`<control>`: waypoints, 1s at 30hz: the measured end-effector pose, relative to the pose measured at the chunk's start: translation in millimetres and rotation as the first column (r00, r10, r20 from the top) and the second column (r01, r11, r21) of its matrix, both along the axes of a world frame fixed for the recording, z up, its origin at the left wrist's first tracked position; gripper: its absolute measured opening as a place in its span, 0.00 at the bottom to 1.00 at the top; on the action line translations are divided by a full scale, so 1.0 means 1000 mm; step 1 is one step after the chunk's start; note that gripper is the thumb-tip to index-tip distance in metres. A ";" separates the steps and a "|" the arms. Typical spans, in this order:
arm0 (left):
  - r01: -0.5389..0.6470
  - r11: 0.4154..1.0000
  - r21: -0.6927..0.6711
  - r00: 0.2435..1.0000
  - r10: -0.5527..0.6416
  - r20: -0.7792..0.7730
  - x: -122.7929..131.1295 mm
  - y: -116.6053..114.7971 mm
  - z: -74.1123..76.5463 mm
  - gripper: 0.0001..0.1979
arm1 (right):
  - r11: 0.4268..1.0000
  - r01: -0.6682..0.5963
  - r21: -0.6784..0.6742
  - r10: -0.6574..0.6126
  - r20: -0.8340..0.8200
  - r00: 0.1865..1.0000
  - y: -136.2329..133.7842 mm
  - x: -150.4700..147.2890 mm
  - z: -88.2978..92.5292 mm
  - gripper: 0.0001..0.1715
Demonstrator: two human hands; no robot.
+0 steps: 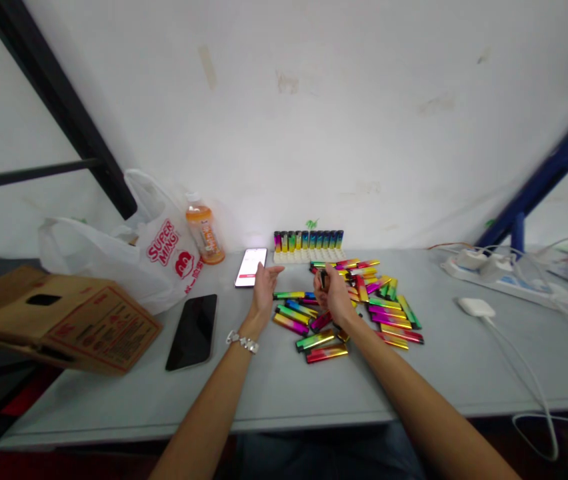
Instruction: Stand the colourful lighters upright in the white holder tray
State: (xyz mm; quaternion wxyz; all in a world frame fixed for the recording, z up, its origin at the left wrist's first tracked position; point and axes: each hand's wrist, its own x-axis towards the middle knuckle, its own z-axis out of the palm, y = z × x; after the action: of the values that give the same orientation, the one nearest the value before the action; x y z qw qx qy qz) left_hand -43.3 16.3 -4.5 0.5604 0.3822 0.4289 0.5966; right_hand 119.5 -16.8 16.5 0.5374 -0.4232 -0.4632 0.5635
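My left hand (265,287) hovers open beside the lit phone (251,268), its fingers apart and nothing in them. My right hand (334,293) is closed around a lighter (323,279), of which only the dark end shows. Below and around the right hand lie many loose shiny lighters (387,311) in rainbow colours, some hidden by the hand and forearm. Behind both hands is a cream tray (309,256) with rows of holes. A row of lighters (313,240) stands upright along its back, running from purple and yellow to blue.
At left are a cardboard box (89,327), a white plastic bag (149,260), an orange drink bottle (205,230) and a dark phone (193,332). A power strip (509,280) and a white charger (477,307) with cables lie at right. A wall (314,133) closes off the table's back.
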 end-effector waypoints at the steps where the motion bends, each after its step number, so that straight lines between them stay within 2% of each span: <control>1: -0.003 1.000 0.001 1.000 0.003 0.000 0.000 0.000 0.000 0.30 | 0.999 -0.034 -0.012 0.033 -0.038 0.999 0.000 0.000 0.001 0.31; 4: -0.009 1.000 0.004 1.000 0.009 -0.009 0.001 0.000 0.000 0.30 | 0.996 -0.064 0.070 0.068 -0.056 0.996 0.001 -0.002 0.002 0.34; 8: -0.017 1.000 0.017 1.000 0.017 -0.012 0.001 0.000 0.000 0.31 | 0.963 0.013 0.269 -0.041 0.100 0.994 0.005 -0.001 0.003 0.27; 11: -0.014 1.000 0.012 1.000 0.014 -0.010 0.000 0.001 -0.001 0.31 | 0.936 0.002 0.352 -0.081 0.210 0.974 0.016 0.004 0.008 0.23; 14: -0.014 1.000 0.005 1.000 0.014 -0.010 -0.001 0.002 -0.003 0.31 | 0.900 -0.003 0.437 -0.168 0.353 0.920 0.038 0.013 0.020 0.21; 16: -0.022 1.000 -0.004 1.000 0.022 -0.007 -0.001 0.003 -0.004 0.31 | 0.849 -0.050 0.527 -0.255 0.490 0.833 0.059 0.019 0.028 0.19; 17: -0.028 1.000 -0.010 1.000 0.028 -0.007 -0.001 0.004 -0.005 0.31 | 0.839 -0.081 0.537 -0.268 0.538 0.799 0.070 0.021 0.031 0.19; 19: -0.042 0.999 -0.018 0.999 0.042 -0.012 -0.001 0.006 -0.006 0.32 | 0.856 -0.134 0.500 -0.241 0.613 0.752 0.094 0.023 0.035 0.18; 23: -0.056 0.998 -0.013 0.998 0.056 -0.024 0.000 0.008 -0.008 0.32 | 0.835 -0.133 0.534 -0.322 0.670 0.669 0.132 0.019 0.034 0.11; 27: -0.074 0.997 -0.017 0.997 0.073 -0.020 0.000 0.008 -0.010 0.32 | 0.824 -0.132 0.550 -0.360 0.690 0.628 0.153 0.011 0.029 0.07; 30: -0.070 0.997 -0.014 0.997 0.070 -0.024 0.000 0.007 -0.011 0.32 | 0.807 -0.179 0.563 -0.376 0.723 0.580 0.163 0.007 0.026 0.07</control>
State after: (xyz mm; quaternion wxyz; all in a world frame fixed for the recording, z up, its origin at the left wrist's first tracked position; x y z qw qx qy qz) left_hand -43.7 23.7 -15.2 0.5370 0.3698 0.4530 0.6080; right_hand 126.8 145.7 42.7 0.4004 -0.4728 -0.7779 0.1050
